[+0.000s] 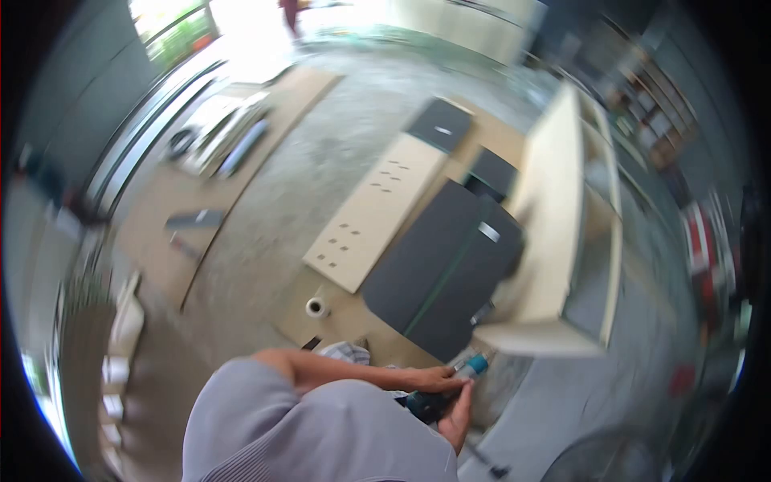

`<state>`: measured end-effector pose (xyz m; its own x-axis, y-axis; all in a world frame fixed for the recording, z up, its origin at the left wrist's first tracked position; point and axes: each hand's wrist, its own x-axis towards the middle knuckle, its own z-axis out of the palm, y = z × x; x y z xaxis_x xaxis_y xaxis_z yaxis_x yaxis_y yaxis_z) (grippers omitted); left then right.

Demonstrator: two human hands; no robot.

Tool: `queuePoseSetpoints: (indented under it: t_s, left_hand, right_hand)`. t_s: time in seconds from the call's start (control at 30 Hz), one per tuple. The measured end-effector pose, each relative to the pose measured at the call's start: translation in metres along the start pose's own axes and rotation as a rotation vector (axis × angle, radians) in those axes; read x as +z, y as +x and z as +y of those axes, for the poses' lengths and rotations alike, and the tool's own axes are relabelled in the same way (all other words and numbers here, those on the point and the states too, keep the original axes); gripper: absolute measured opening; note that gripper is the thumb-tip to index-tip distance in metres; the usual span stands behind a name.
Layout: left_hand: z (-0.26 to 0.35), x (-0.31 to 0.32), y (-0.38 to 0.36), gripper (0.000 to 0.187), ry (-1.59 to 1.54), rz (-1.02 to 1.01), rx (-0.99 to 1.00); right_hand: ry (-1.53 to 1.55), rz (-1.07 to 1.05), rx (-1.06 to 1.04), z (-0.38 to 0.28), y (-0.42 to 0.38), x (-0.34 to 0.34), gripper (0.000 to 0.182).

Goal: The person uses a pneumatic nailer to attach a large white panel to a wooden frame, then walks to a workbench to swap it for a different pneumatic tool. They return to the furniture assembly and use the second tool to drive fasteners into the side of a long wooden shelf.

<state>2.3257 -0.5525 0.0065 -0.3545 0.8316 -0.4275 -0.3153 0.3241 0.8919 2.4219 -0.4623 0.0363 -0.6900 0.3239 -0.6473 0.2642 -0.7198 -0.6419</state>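
Observation:
Close to my body, both hands are at a teal and black power tool [475, 365], whose exact kind is blurred. My left hand [434, 379] reaches across from the left, its fingers closed round the tool's upper part. Below it, my right hand [456, 414] is also closed on the tool, with fingertips near the teal end. The dark body of the tool shows partly between the hands. Just beyond the teal end stands the lower corner of a pale wooden cabinet frame [546, 333]. A crumpled checked cloth [345, 352] lies beside my left forearm.
Large dark panels [434, 273] and a pale board with holes [377, 209] lie ahead on brown sheeting. A white roll [317, 307] stands nearer. Farther left, another brown sheet [161, 257] carries assorted parts. A round fan-like guard [606, 458] is at lower right.

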Motion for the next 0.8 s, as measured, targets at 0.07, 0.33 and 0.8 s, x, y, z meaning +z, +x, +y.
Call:
queuePoseSetpoints:
  t_s: [0.07,0.33,0.8]
  left_hand:
    - [0.005,0.000,-0.012,0.065,-0.055,0.013,-0.065]
    - [0.011,0.002,-0.010,0.049,-0.037,-0.122,-0.177]
    - [-0.063,0.137,-0.109,0.054,0.146,-0.611,-0.231]
  right_hand:
    - [-0.036,-0.016,-0.051,0.008,-0.002,-0.001,0.050]
    - [0.200,0.003,0.002,0.012,-0.020,-0.001,0.041]
    - [0.146,0.313,-0.381,0.105,-0.241,-0.049,0.055]
